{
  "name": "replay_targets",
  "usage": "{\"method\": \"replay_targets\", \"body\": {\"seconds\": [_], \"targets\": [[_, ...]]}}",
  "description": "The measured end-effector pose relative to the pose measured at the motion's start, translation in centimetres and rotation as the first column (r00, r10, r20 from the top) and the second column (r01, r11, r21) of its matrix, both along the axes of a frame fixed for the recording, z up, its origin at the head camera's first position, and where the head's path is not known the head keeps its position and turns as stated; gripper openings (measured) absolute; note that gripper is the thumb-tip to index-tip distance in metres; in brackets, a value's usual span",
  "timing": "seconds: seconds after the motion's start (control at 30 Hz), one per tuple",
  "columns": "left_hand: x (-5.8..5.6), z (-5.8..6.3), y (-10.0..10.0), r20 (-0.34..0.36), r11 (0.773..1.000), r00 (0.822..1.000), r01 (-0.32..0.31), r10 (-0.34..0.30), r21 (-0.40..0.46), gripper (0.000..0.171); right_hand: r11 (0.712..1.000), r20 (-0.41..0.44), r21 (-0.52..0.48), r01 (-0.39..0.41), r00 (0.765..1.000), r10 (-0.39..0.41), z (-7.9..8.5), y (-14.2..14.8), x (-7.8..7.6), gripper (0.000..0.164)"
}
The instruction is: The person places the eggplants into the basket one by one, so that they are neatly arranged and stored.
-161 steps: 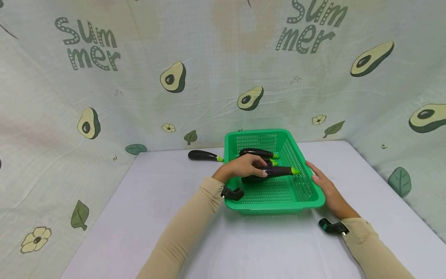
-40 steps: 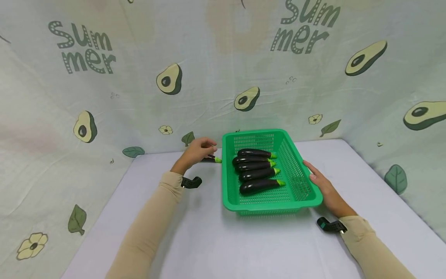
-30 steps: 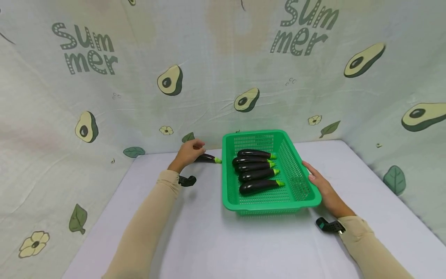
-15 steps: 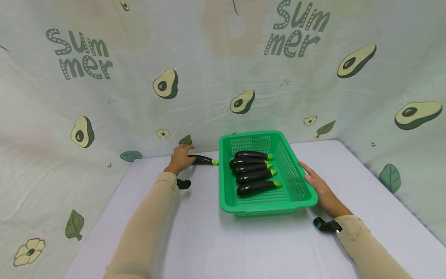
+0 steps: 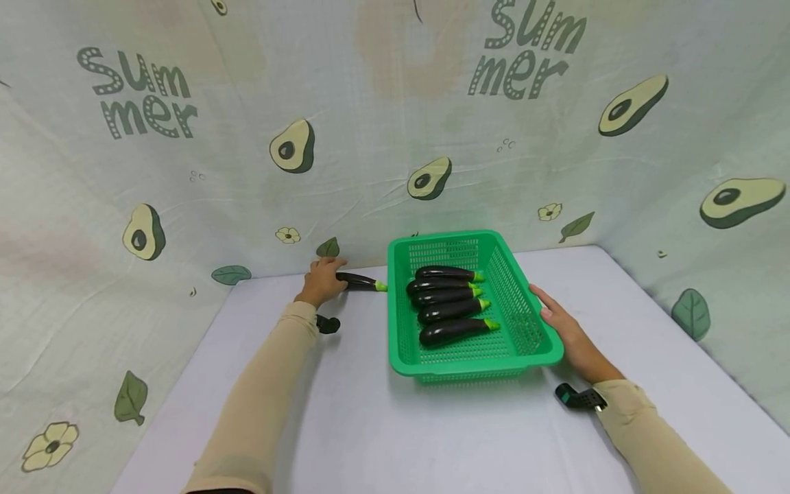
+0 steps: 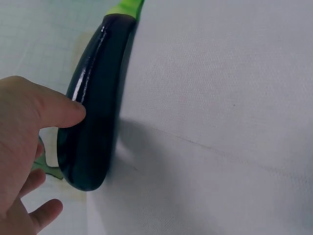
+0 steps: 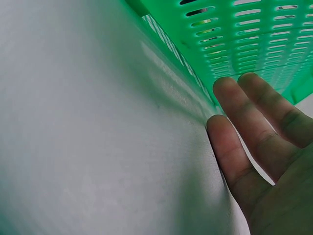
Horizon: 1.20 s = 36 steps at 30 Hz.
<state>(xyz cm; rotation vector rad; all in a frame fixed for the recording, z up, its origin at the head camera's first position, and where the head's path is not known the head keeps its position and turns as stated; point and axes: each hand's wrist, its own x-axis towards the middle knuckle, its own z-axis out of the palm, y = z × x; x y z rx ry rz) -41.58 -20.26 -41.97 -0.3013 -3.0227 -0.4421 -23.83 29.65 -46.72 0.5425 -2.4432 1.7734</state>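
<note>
A dark purple eggplant with a bright green stem end (image 5: 361,282) lies on the table left of the green basket (image 5: 395,329). My left hand (image 5: 322,283) is at its blunt end. In the left wrist view the thumb lies against the eggplant (image 6: 100,83), while other fingers are loosely spread on the far side, with a gap showing beside it. My right hand (image 5: 570,336) rests along the basket's right side. Its straight fingers (image 7: 227,144) reach to the slotted green wall (image 7: 210,39) in the right wrist view. Several eggplants (image 5: 449,311) lie side by side in the basket.
A white cloth covers the table (image 5: 457,439). The printed backdrop (image 5: 364,103), with avocados and lettering, rises behind the table and on both sides. The basket stands near the back edge. Black straps with cameras (image 5: 580,398) are worn on the wrists.
My left hand placed an eggplant in the basket, came out and moved left to the eggplant on the table's blunt end. My right hand has stayed at the basket. The view shifted slightly.
</note>
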Motion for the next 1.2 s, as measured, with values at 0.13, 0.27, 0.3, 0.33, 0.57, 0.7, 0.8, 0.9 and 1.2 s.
{"method": "replay_targets", "body": {"seconds": [0.13,0.27,0.3,0.33,0.57,0.7,0.8,0.9,1.2], "targets": [[0.0,-0.3,-0.2,0.012,1.0,1.0,-0.007,0.007,-0.006,0.055,1.0,0.006,0.0,-0.007,1.0,0.007,-0.1,-0.1,0.0,0.055],[0.1,-0.6,-0.4,0.025,1.0,1.0,-0.012,0.012,-0.013,0.05,1.0,0.009,0.005,-0.003,1.0,0.003,-0.1,-0.1,0.0,0.055],[0.2,-0.6,-0.5,0.03,1.0,0.999,-0.013,0.013,-0.014,0.049,1.0,0.01,0.006,-0.003,1.0,0.003,0.0,-0.1,0.0,0.055],[0.2,-0.6,-0.5,0.032,1.0,0.999,-0.012,0.012,-0.015,0.049,1.0,0.01,0.007,-0.003,1.0,0.003,0.0,-0.2,0.0,0.055],[0.0,-1.0,-0.6,0.024,1.0,1.0,0.009,-0.009,0.01,0.048,1.0,0.009,0.015,0.007,1.0,-0.007,0.0,-0.1,0.0,0.054],[-0.1,-1.5,-0.9,0.009,1.0,1.0,0.023,-0.023,0.01,0.049,1.0,0.012,0.015,0.01,1.0,-0.011,-0.1,-0.1,0.1,0.055],[0.0,-1.7,-1.1,-0.013,1.0,0.999,0.03,-0.029,0.008,0.049,1.0,0.01,0.013,0.009,1.0,-0.009,0.1,-0.1,0.0,0.055],[0.3,-1.9,-1.2,-0.023,0.999,0.999,0.03,-0.03,0.024,0.049,1.0,0.004,0.015,0.008,1.0,-0.008,0.0,0.0,0.0,0.055],[1.4,-2.1,-1.9,-0.034,0.981,0.999,-0.016,0.023,0.193,0.05,1.0,0.004,0.019,0.009,1.0,-0.009,0.0,0.1,0.0,0.055]]}}
